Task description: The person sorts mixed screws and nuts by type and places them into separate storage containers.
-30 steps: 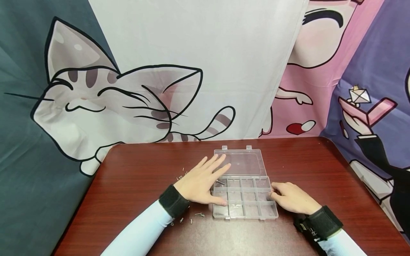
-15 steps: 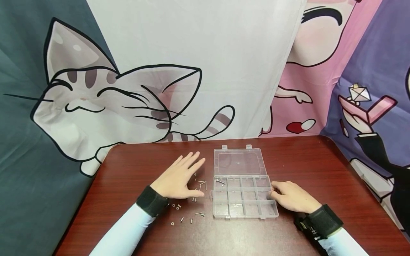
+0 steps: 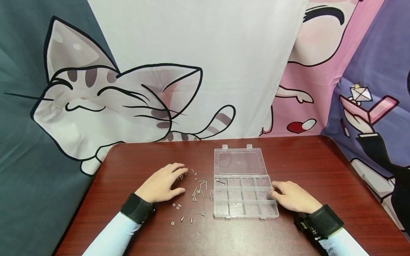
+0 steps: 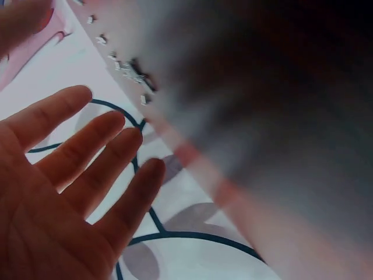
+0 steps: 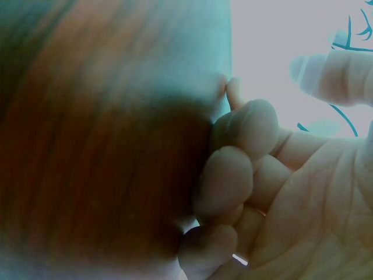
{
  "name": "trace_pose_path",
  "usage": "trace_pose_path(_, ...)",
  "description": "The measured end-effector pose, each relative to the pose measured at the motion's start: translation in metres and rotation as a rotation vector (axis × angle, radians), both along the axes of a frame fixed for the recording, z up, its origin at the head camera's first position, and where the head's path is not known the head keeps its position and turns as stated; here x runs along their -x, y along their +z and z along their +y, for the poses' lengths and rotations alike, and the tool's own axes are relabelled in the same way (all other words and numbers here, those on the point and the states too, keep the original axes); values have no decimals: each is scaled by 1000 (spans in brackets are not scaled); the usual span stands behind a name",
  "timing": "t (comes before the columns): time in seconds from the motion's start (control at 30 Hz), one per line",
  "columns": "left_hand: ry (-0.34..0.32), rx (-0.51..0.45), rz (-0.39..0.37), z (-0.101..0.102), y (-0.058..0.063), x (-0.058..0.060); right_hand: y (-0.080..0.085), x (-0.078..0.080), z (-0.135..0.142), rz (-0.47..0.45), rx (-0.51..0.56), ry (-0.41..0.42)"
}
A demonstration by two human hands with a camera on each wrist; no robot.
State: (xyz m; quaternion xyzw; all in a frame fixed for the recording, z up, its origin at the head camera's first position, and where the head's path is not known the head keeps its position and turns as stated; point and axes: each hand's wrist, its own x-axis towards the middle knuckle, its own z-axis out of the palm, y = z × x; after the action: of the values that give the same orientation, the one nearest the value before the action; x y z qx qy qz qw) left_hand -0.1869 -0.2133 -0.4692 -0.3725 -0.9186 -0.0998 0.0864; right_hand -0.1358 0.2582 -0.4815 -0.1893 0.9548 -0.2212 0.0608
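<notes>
Head view: clear box [image 3: 248, 209] between hands [image 3: 160, 184] [image 3: 295, 196].

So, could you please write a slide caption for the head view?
Left hand near scattered screws and ring-shaped parts, right hand beside an open, clear compartment box on a brown table.

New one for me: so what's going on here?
A person's left hand, fingers apart and gripping nothing, is beside small screws and nuts scattered on a table. The right hand rests at the right edge of a clear plastic compartment box, lid open. One screw lies in its back-left compartment.
</notes>
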Motion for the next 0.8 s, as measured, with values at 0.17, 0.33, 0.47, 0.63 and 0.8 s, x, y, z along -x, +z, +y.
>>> trace_pose_path(0.17,-10,-1,23,-7,-6,6,0,0,0,3,8,-2)
trace_pose_path(0.33,-16,3,16,-10,-9,12,-1,0,1,2,4,-1)
trace_pose_path(0.47,-25,12,35,-10,-9,16,-1,0,0,4,-4,0)
trace_pose_path(0.63,-37,46,70,-8,-9,19,0,0,0,11,-8,0)
trace_pose_path(0.8,-29,80,54,-5,-6,19,0,-1,-1,17,-13,-1)
